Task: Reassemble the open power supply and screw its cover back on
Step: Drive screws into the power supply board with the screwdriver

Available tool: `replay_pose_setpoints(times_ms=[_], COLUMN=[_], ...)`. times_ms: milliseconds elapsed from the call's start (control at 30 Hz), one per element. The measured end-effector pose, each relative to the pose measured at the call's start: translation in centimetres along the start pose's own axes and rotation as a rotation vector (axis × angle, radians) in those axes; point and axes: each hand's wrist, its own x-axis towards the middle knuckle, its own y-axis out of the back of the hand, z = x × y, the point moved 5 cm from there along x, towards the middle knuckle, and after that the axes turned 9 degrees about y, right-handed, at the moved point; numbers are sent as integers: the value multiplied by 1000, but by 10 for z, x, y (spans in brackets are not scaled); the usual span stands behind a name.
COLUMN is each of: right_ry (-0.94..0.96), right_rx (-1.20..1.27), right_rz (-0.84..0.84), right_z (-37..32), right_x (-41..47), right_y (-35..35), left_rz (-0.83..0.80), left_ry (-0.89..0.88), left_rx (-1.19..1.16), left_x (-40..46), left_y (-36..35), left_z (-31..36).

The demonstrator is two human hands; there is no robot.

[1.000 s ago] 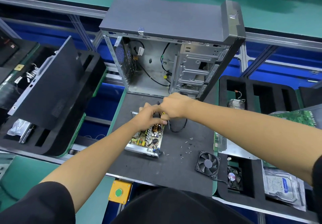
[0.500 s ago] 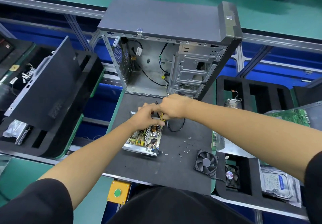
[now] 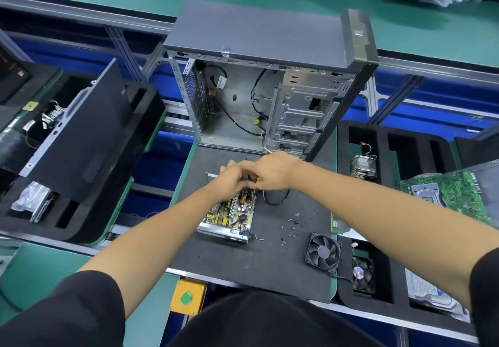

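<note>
The open supply (image 3: 229, 215) lies on the counter (image 3: 270, 260), long axis running near to far. Both hands meet at its far end: left (image 3: 231, 178) curled there, right (image 3: 271, 171) pinching something yellow; what, I cannot tell.

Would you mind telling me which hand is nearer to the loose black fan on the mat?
Right. The right hand is up-left of the fan, over the power supply's far end; the left hand lies farther left.
</note>
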Motion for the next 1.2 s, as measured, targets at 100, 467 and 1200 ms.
replay_pose_setpoints(times_ms=[100,467,1200], right_ry=[25,-237,-861], right_rx=[39,214,1234], right_rz=[-10,122,1074], right_z=[-1,2,-22], right_x=[1,-15,-72], right_y=[-3,-9,-88], left_rz=[17,126,-403], left_ry=[-12,-479,-781], left_rx=[-41,369,764], left_x=[0,-41,-36], left_y=[0,-15,-45], left_z=[-1,-15,-13])
